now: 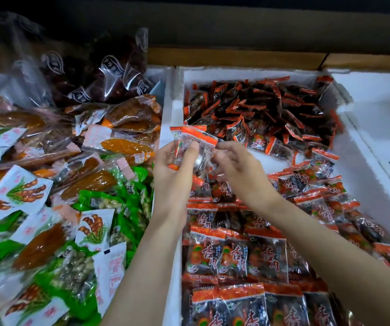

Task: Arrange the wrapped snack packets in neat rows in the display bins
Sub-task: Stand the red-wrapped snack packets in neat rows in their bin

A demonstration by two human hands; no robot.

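Observation:
My left hand [172, 170] holds a small stack of clear snack packets with orange-red ends [195, 140] upright above the white foam bin [172, 109]. My right hand [234, 165] pinches the right edge of the same stack. Below my hands, packets of the same kind [234, 257] lie flat in rows across the near part of the bin. A loose heap of them [264, 109] fills the far part. A bare patch of the bin floor shows between heap and rows.
To the left, another bin holds mixed packets: green ones [128, 208], white ones with a plant print [22, 187], orange-brown ones [123, 147] and a clear bag of dark fruit [99, 74]. A further white bin [377, 107] stands at the right. A wooden ledge [236, 58] runs behind.

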